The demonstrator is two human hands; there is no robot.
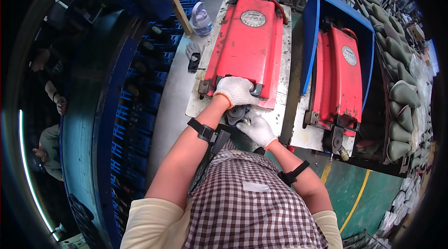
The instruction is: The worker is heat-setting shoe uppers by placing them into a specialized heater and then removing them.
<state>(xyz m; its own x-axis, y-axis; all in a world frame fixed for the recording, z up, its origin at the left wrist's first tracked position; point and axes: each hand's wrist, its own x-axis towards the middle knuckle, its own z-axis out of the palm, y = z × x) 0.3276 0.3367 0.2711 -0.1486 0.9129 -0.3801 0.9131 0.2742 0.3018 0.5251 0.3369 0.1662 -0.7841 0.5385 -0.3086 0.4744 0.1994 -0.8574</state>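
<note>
Some fingers of the left hand (234,91) and right hand (258,130) are curling from sight; whether they are clamping, I cannot tell. Partly under the left, a red casing (246,41) is lying on a pale surface (198,104), long axis pointing away, slightly rightward; the right is sitting beside a half-covered dark fitting (235,113).

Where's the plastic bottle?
In the head view, the bottle stands on the grey table, left of the left red machine, just beyond a loose glove.

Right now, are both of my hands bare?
No, white gloves cover both the left hand and the right hand.
</note>
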